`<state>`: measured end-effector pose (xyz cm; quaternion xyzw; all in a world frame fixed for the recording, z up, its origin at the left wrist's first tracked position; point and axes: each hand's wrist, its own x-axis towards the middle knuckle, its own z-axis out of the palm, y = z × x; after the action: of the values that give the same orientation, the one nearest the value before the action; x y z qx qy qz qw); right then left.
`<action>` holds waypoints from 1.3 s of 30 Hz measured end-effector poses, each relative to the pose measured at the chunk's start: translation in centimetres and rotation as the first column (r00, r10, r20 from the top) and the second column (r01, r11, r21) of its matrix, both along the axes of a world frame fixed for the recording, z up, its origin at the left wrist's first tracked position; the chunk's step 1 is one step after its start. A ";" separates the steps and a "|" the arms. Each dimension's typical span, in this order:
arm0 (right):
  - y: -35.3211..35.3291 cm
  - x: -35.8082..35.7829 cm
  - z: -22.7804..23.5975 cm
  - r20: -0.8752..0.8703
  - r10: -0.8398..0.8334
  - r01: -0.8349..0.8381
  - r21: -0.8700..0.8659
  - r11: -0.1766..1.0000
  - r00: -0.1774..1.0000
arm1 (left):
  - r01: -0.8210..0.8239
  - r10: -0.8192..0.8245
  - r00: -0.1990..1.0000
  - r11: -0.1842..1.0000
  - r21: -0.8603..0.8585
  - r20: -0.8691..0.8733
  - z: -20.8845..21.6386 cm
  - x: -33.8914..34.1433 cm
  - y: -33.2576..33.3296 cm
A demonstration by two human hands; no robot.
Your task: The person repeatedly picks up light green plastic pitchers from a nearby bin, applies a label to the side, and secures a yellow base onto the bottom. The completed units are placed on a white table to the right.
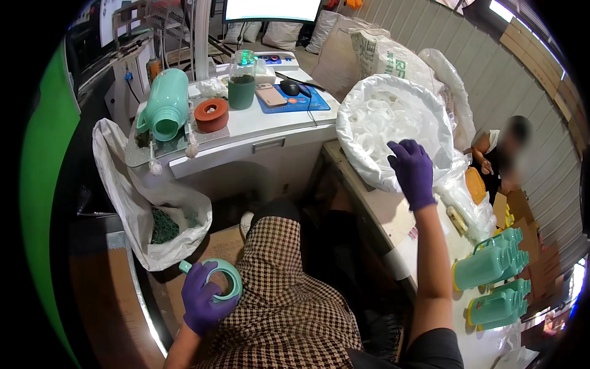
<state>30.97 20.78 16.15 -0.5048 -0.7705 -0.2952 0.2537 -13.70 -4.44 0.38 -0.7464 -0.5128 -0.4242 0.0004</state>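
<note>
My left hand (208, 299), in a purple glove, is closed round a teal plastic ring-shaped piece (231, 270) above my lap. The piece has a wide round opening and a short handle-like stub; the glove covers part of it. My right hand (410, 167), also gloved in purple, reaches over the near rim of a round bin lined with white plastic (351, 138). Its fingers are apart and slightly bent, with nothing visible in them. Translucent white plastic rings (390, 120) lie heaped inside that bin, just beyond the fingertips.
Several teal jugs (482, 270) stand at the right on the side table. On the white desk are a larger teal jug (169, 98) lying down, an orange tape roll (211, 115), a jar (241, 86), phone (271, 95) and mouse (289, 88). A white sack (132, 209) hangs open at left; another person (510, 154) is at right.
</note>
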 end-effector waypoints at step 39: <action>-18.9 -22.2 -11.8 -0.593 0.449 -0.744 -0.544 0.389 0.668 | 0.208 -0.210 0.977 0.977 -0.044 -0.043 3.0 3.5 3.2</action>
<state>8.74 1.87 4.36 -0.2862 -0.8893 0.2613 0.2427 -10.15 -1.20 3.37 -0.8058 -0.4395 -0.3940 -0.0469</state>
